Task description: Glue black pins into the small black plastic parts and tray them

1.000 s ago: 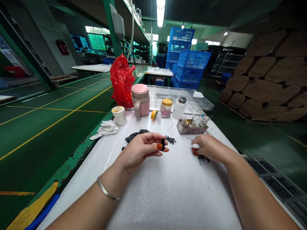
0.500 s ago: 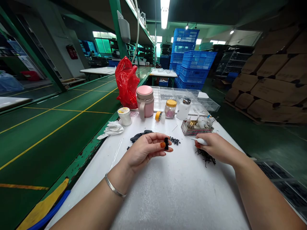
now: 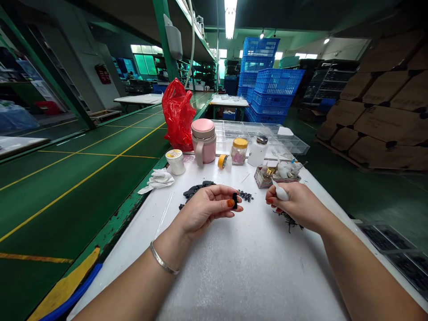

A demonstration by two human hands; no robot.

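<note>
My left hand [image 3: 207,210] pinches a small black rubbery part [image 3: 235,200] between thumb and fingertips, holding it above the white-covered bench [image 3: 234,276]. My right hand [image 3: 297,206] is shut on a small white pointed applicator [image 3: 281,192], whose tip angles up and to the left. Beneath that hand lies a tangle of thin black pieces [image 3: 289,220]. A scatter of tiny black bits [image 3: 245,195] sits just past my left fingertips. Larger black pieces [image 3: 197,189] lie beyond my left hand, partly hidden by it.
Along the far bench stand a pink lidded mug [image 3: 203,147], a yellow-lidded jar [image 3: 239,151], a white bottle [image 3: 257,151], a clear compartment tray [image 3: 254,133] and a box of small items [image 3: 276,177]. A white cloth [image 3: 157,181] lies at the left.
My right hand has tilted the white applicator from nearly level to pointing upward. The whole scene has shifted slightly right in view; my left hand still holds the black part.
</note>
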